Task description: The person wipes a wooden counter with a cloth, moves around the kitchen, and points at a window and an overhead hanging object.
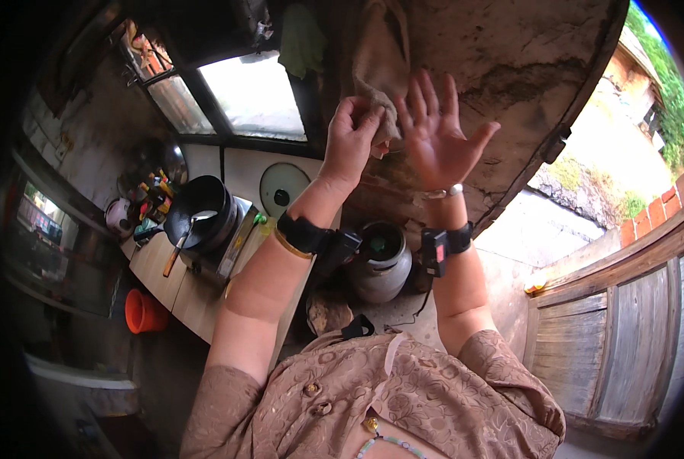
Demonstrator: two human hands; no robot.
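Note:
My left hand (354, 135) is raised before the wall and pinches the lower end of a hanging grey-brown cloth (381, 63). Just to its right, my right hand (438, 135) is spread with the palm showing and its fingers apart; nothing lies in it. Its index-side fingers are close to the cloth's edge, and whether they touch it I cannot tell. Both forearms wear black straps with small devices. A green cloth (301, 43) hangs further left, beside the window.
On the wooden counter (198, 298) a black wok (201, 215) with a ladle sits on a stove, near bottles. A glass lid (284, 186) leans at the wall. Below are a gas cylinder (379, 272), a cut log (327, 312) and an orange bucket (145, 311). A wooden door (605, 344) is at right.

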